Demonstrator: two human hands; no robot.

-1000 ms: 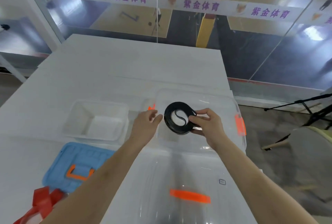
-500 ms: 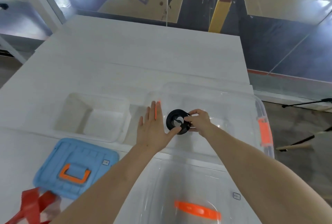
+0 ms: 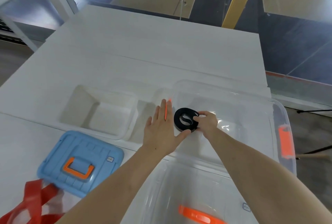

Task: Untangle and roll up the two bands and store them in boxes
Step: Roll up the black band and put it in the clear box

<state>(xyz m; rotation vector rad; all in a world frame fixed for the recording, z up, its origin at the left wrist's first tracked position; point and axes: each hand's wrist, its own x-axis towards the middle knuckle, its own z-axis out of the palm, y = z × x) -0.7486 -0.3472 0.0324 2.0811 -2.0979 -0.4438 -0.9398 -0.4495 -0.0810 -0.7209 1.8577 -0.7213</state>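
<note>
Head view, looking down: a person's right hand [image 3: 206, 122] pinches a rolled black band [image 3: 186, 119] between thumb and fingers, holding it low inside a clear box [image 3: 251, 101] with orange latches. The left hand [image 3: 159, 130] lies flat with fingers spread and straight, its thumb tip touching the roll's near edge, its fingers over the box's left rim. Left of that hand sits an open white box [image 3: 100, 114], nothing visible inside. Nearer the person and further left, a blue lid [image 3: 80, 162] with an orange handle lies flat, and just beside its near corner a red band [image 3: 34, 200] lies loose and unrolled at the frame's bottom edge. Below the forearms rests a clear lid [image 3: 188, 196] with an orange handle (partly cut off by the frame). Everything stands on a white table [image 3: 143, 53] made of joined panels, bare beyond the hands. Past its far edge runs a glass wall [image 3: 296, 35], through which a sports court floor and a yellow padded post show.
</note>
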